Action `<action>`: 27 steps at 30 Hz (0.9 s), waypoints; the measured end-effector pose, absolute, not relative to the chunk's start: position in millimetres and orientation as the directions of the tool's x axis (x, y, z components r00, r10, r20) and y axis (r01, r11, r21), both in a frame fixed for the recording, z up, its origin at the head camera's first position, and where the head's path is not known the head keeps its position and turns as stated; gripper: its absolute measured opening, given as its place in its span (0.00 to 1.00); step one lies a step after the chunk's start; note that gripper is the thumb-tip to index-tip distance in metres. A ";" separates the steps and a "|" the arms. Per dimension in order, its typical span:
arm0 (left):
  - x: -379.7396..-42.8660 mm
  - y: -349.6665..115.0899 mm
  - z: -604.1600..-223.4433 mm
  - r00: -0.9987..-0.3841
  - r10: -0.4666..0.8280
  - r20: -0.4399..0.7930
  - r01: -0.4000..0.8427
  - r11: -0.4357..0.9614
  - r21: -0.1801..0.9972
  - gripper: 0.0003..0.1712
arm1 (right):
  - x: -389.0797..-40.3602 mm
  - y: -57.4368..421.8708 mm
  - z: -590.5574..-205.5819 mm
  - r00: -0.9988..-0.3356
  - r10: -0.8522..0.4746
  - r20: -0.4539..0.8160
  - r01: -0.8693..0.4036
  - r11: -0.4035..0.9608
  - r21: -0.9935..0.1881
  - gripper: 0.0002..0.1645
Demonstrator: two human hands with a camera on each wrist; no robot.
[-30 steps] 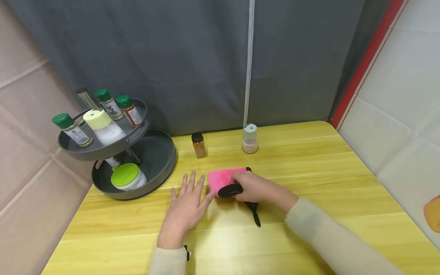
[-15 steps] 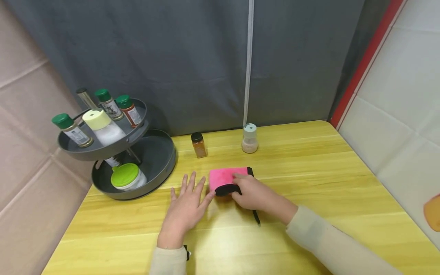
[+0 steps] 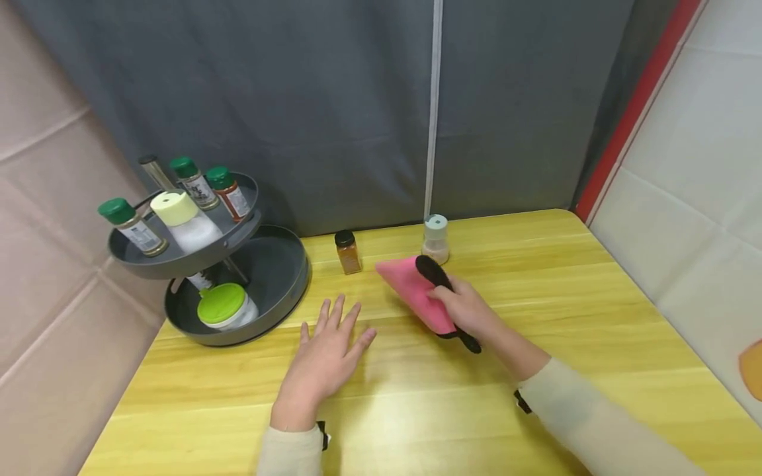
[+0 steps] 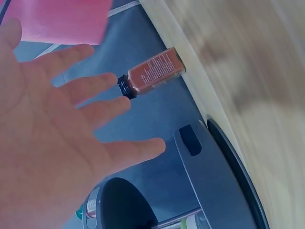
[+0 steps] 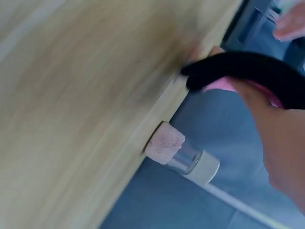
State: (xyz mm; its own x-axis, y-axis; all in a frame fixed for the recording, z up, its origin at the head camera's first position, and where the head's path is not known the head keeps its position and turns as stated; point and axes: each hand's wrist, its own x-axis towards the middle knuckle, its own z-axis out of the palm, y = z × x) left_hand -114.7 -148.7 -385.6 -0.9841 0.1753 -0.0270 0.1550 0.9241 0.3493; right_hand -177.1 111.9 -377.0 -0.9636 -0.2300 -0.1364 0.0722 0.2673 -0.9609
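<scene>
My right hand (image 3: pixel 467 307) grips a folded pink cloth (image 3: pixel 411 291) with black edging, thumb on the near side. The cloth is tilted up over the table, its left corner pointing toward the back. Part of its black trim (image 5: pixel 252 67) curves past the fingers in the right wrist view. To the left, my left hand (image 3: pixel 324 363) holds nothing; its fingers are straight and spread, palm down over the wood. Beyond its fingertips stands a small orange-brown spice jar (image 3: pixel 348 254) with a black cap. A pale-capped shaker (image 3: pixel 436 241) stands just behind the cloth.
A two-tier grey rack (image 3: pixel 297 284) stands at the left, with green-capped spice jars and a yellow-capped shaker (image 3: pixel 193 228) on top. A lime-lidded tub (image 3: pixel 223 304) sits on its lower tier. A grey curtain (image 3: pixel 333 119) hangs along the table's back edge.
My right hand has lifted the pink cloth from beside the left thumb, moving it right and back and tilting it up. The left hand has stayed nearly still.
</scene>
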 end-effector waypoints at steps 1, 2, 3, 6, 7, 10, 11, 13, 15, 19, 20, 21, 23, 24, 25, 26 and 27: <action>-114.5 -148.9 -385.3 -0.984 0.178 -0.028 0.157 0.922 0.353 0.50 | -178.1 117.2 -374.1 -0.959 -0.234 -0.161 0.119 0.183 -0.976 0.27; -114.5 -148.9 -385.3 -0.983 0.179 -0.034 0.156 0.922 0.353 0.50 | -179.0 122.5 -372.0 -0.954 -0.239 -0.182 0.163 0.097 -0.982 0.30; -114.4 -149.2 -385.3 -0.982 0.183 -0.034 0.160 0.921 0.355 0.50 | -179.8 127.4 -370.3 -0.948 -0.248 -0.198 0.202 0.013 -0.979 0.32; -114.8 -150.0 -385.0 -0.980 0.198 -0.029 0.174 0.914 0.366 0.50 | -179.2 141.6 -367.9 -0.927 -0.291 -0.239 0.315 -0.253 -0.915 0.32; -115.1 -150.0 -384.3 -0.978 0.205 -0.022 0.182 0.908 0.377 0.49 | -178.4 145.5 -367.9 -0.920 -0.312 -0.239 0.344 -0.344 -0.874 0.30; -115.9 -149.5 -379.5 -0.970 0.242 0.012 0.223 0.869 0.441 0.47 | -174.7 156.0 -370.1 -0.913 -0.345 -0.218 0.387 -0.560 -0.732 0.26; -116.4 -149.1 -377.8 -0.966 0.257 0.027 0.239 0.850 0.469 0.47 | -173.6 158.8 -371.8 -0.912 -0.350 -0.215 0.395 -0.600 -0.695 0.26; -117.6 -147.9 -373.4 -0.961 0.274 0.043 0.255 0.814 0.522 0.46 | -170.8 163.4 -375.4 -0.911 -0.349 -0.218 0.401 -0.634 -0.662 0.27; -119.8 -146.8 -370.3 -0.958 0.279 0.062 0.264 0.781 0.566 0.45 | -168.8 167.6 -379.3 -0.910 -0.330 -0.250 0.408 -0.612 -0.677 0.27; -129.5 -146.1 -367.6 -0.968 0.243 0.058 0.223 0.736 0.639 0.46 | -166.1 174.4 -383.8 -0.900 -0.317 -0.300 0.433 -0.566 -0.702 0.28; -133.7 -146.5 -367.6 -0.972 0.228 0.050 0.204 0.724 0.659 0.46 | -165.5 176.2 -384.1 -0.896 -0.319 -0.309 0.442 -0.569 -0.694 0.28; -138.6 -147.2 -367.6 -0.977 0.209 0.035 0.176 0.711 0.681 0.46 | -165.0 177.6 -384.2 -0.894 -0.327 -0.306 0.446 -0.575 -0.686 0.29; -150.6 -149.0 -368.0 -0.988 0.155 -0.006 0.102 0.680 0.726 0.45 | -164.2 180.3 -383.9 -0.892 -0.344 -0.293 0.447 -0.579 -0.682 0.29; -157.9 -150.1 -368.5 -0.991 0.128 -0.028 0.065 0.662 0.747 0.44 | -163.7 181.4 -383.5 -0.892 -0.349 -0.287 0.445 -0.577 -0.685 0.28; -165.9 -151.2 -369.2 -0.994 0.097 -0.051 0.023 0.639 0.769 0.43 | -163.1 182.3 -382.8 -0.893 -0.354 -0.277 0.441 -0.571 -0.692 0.28; -174.6 -152.4 -370.2 -0.995 0.065 -0.071 -0.016 0.618 0.786 0.42 | -162.6 182.9 -382.4 -0.894 -0.359 -0.270 0.438 -0.566 -0.699 0.28; -183.9 -153.7 -371.7 -0.996 0.037 -0.085 -0.046 0.597 0.801 0.42 | -162.0 183.4 -381.7 -0.893 -0.364 -0.266 0.438 -0.564 -0.700 0.28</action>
